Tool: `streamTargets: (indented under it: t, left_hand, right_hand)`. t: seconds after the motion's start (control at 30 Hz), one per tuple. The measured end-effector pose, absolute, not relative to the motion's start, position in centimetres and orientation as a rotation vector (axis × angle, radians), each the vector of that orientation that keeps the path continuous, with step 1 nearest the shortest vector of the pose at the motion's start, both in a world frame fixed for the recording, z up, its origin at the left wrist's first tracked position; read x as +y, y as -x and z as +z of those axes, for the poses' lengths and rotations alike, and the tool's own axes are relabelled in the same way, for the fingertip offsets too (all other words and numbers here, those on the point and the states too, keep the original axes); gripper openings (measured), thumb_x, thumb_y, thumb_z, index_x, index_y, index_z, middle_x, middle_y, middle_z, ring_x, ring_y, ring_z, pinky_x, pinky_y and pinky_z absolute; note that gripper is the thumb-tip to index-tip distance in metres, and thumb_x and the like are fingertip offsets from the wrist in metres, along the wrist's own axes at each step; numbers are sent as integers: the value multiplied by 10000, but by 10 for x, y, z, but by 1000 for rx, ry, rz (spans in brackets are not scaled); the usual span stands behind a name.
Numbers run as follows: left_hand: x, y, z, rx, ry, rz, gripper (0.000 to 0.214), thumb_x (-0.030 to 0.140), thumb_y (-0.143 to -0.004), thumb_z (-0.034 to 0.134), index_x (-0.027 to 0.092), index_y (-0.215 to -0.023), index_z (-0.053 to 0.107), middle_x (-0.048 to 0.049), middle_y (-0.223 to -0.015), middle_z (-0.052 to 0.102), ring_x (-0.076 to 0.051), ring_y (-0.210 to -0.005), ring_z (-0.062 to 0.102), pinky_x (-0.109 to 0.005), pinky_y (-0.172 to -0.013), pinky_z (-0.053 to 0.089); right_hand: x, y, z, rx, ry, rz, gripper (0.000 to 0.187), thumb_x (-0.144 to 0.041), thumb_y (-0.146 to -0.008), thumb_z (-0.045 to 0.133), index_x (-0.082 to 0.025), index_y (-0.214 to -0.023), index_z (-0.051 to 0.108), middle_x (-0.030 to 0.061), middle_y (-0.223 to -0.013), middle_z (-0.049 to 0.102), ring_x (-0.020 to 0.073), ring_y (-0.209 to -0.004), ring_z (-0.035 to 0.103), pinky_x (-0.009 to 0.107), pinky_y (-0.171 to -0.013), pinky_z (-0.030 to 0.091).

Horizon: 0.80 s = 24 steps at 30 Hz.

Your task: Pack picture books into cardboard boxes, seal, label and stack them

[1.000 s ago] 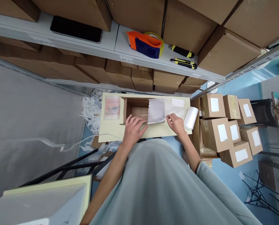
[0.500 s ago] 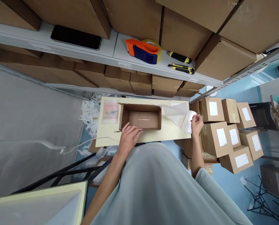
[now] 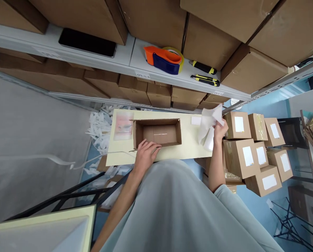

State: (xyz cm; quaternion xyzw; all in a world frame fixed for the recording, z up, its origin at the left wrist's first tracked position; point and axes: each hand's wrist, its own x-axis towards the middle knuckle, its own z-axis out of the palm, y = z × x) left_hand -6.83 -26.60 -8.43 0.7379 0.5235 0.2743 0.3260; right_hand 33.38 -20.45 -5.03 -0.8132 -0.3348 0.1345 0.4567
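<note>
**Head view: box braced, paper raised**

Left hand (image 3: 145, 154) rests, fingers loose, on the near wall of the open cardboard box (image 3: 160, 123) on the table (image 3: 190, 148). Right hand (image 3: 220, 130) pinches white paper (image 3: 208, 120) above its roll (image 3: 209, 141), right of the box; a steady pull should avoid tearing.

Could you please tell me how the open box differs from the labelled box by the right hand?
The open box is open-topped and empty inside; the labelled box is shut. The open box shows no label; the labelled box bears a white one. The left hand touches the open box; the right hand holds white paper beside the labelled box. Both are brown cardboard.
</note>
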Motion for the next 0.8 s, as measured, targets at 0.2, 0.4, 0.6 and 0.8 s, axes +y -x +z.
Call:
streamTargets:
  t: [0.2, 0.4, 0.6, 0.8]
  left_hand:
    - [-262, 66, -86, 1338, -1941, 722, 264, 430, -1046, 609, 308, -975, 832, -60, -962, 803, -281, -960, 719, -565, -1268, 407]
    - [-256, 77, -57, 1607, -1887, 847, 319, 512, -1058, 637, 250, -1174, 777, -120, -1185, 778, -318, -1167, 708, -506, -1173, 505]
    - [-229, 107, -62, 2121, -1639, 587, 736, 490, -865, 833, 97, -1428, 567, -265, -1398, 626, -434, -1325, 635, -568, -1131, 533]
    - [-223, 144, -72, 2086, -1617, 343, 276, 328, -981, 557, 173, -1170, 684, -178, -1128, 772, -358, -1069, 756, -458, -964, 590]
  right_hand:
    - [-244, -343, -65, -1110, 2444, 379, 520, -538, -1019, 620, -50, -1082, 787, 312, -1054, 802, 424, -1065, 796, 475, -896, 601]
    - [-277, -306, -58, -1104, 2640, 158, 797, -477, -970, 703, 27, -1562, 526, 414, -1523, 566, 486, -1401, 630, 577, -1102, 542]
    - [-252, -223, -33, -1543, 2251, 494, 502, -611, -1048, 609, -177, -1258, 750, 164, -1206, 810, 294, -1000, 763, 396, -921, 583]
    - [-234, -184, -39, -1630, 2280, 761, 269, -408, -1053, 602, -246, -985, 806, 77, -945, 851, 256, -855, 778, 312, -775, 505]
